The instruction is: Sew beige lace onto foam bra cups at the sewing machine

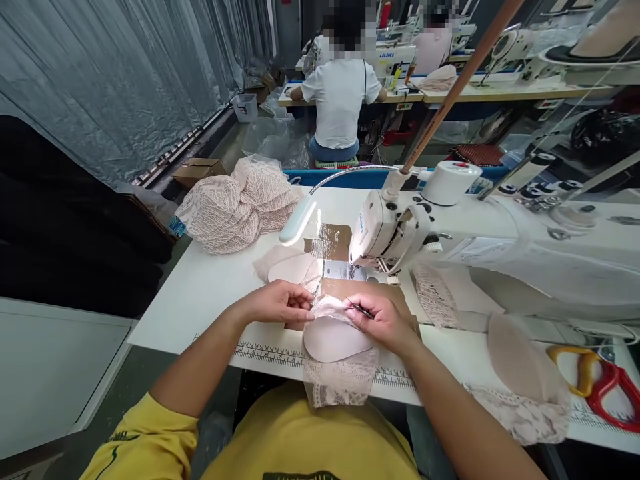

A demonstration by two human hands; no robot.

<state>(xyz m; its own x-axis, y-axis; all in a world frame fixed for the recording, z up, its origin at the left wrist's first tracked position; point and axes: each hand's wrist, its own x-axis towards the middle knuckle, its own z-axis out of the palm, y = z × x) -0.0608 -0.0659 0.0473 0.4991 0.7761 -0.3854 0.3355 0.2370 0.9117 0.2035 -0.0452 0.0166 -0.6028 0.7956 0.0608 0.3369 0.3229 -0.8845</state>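
A pale pink lace piece with a smooth oval cup [336, 339] lies in front of the sewing machine [383, 233], its lace end hanging over the table's front edge. My left hand [280, 303] pinches the upper left edge of this lace piece. My right hand [383, 320] is closed at its upper right edge, around a slim dark metal tool [361, 310]; whether it is tweezers or thread snips I cannot tell. Another lace piece with a cup [290, 268] lies just beyond my left hand, left of the lit needle area.
A heap of pale lace [240, 207] sits at the table's back left. On the right lie more lace pieces [525, 360] and red-handled scissors [615, 397] beside a yellow handle [580, 367]. A lamp [297, 223] overhangs the work. Co-workers sit at machines beyond.
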